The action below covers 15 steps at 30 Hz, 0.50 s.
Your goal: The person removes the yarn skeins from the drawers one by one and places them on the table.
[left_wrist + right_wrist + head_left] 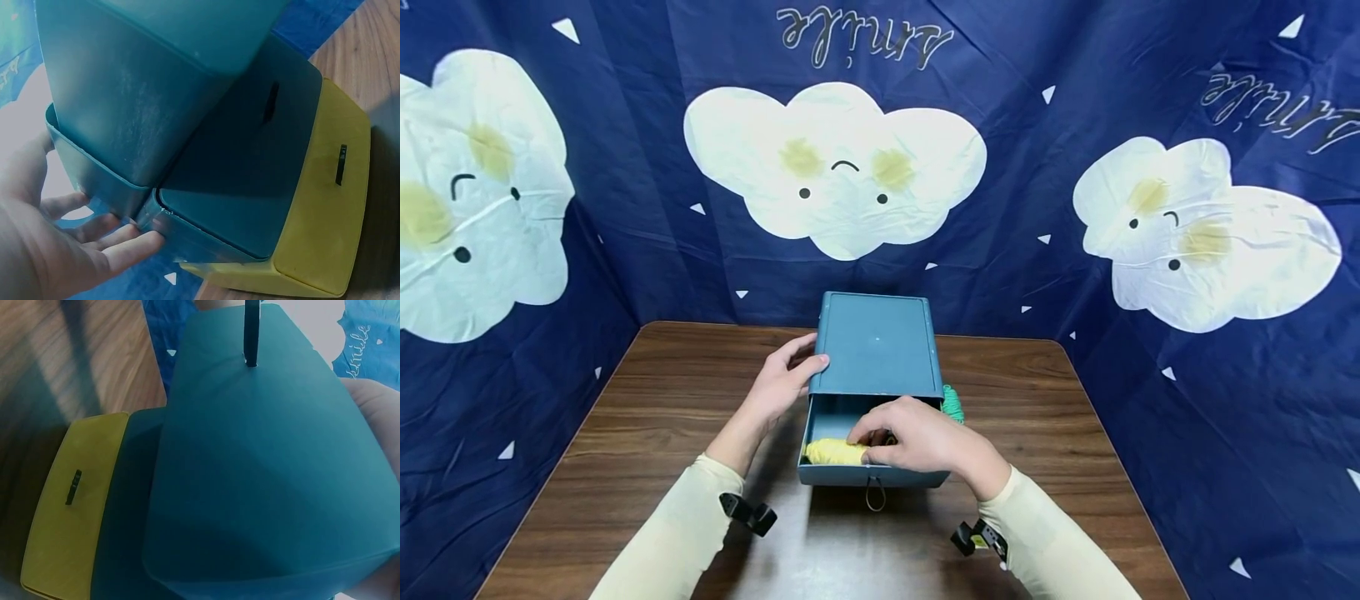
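Note:
A stack of drawer units stands on the table, with a teal top unit (876,346). Its top drawer (831,475) is pulled out toward me. A bundle of yellow yarn (831,452) lies inside near the front left. My right hand (917,433) reaches into the drawer with curled fingers; index fingertip and thumb pinch the yarn's right end. My left hand (778,383) rests against the unit's left side, thumb at the top edge. The left wrist view shows the left hand's fingers (134,247) fairly straight, tips at the teal casing.
Below are a second teal drawer (250,156) and a yellow drawer (319,212), each with a dark pull tab. A loop pull (876,496) hangs from the top drawer's front. Green yarn (952,404) shows right of the stack on the wooden table (700,367). Blue cloth (647,250) encloses three sides.

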Each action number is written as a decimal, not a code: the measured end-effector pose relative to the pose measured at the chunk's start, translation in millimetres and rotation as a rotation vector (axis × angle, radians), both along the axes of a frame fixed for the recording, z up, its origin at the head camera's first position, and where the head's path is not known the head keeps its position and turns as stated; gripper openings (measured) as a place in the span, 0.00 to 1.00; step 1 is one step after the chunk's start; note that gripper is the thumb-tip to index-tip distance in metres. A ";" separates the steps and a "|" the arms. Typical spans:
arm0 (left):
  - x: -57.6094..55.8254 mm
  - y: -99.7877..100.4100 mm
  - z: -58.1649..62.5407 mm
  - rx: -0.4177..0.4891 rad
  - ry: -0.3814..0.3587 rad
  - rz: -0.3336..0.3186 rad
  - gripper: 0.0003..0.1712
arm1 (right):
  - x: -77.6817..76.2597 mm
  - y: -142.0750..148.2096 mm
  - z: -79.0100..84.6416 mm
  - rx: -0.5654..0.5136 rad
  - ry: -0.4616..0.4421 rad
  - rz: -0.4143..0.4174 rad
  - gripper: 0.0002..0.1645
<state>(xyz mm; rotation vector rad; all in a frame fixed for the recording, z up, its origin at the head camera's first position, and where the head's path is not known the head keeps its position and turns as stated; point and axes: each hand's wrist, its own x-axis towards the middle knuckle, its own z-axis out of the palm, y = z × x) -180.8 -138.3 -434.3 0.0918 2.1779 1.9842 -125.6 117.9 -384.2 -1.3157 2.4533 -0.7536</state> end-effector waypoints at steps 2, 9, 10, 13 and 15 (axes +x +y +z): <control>0.3 0.4 0.8 0.000 -0.004 0.002 0.40 | -0.7 -0.4 -0.4 0.009 -0.002 0.002 0.14; 2.0 0.7 1.2 -0.004 -0.002 0.002 0.40 | -2.6 -2.5 -2.5 0.021 -0.006 0.027 0.14; 2.1 0.7 1.3 -0.005 0.000 0.002 0.40 | -2.8 -2.8 -2.6 0.023 -0.010 0.027 0.14; 2.1 0.7 1.5 -0.008 0.004 0.004 0.40 | -3.7 -3.6 -2.3 0.034 -0.020 0.033 0.15; 1.8 0.9 1.5 -0.010 0.005 0.007 0.40 | -4.3 -4.3 -1.9 0.040 -0.024 0.040 0.16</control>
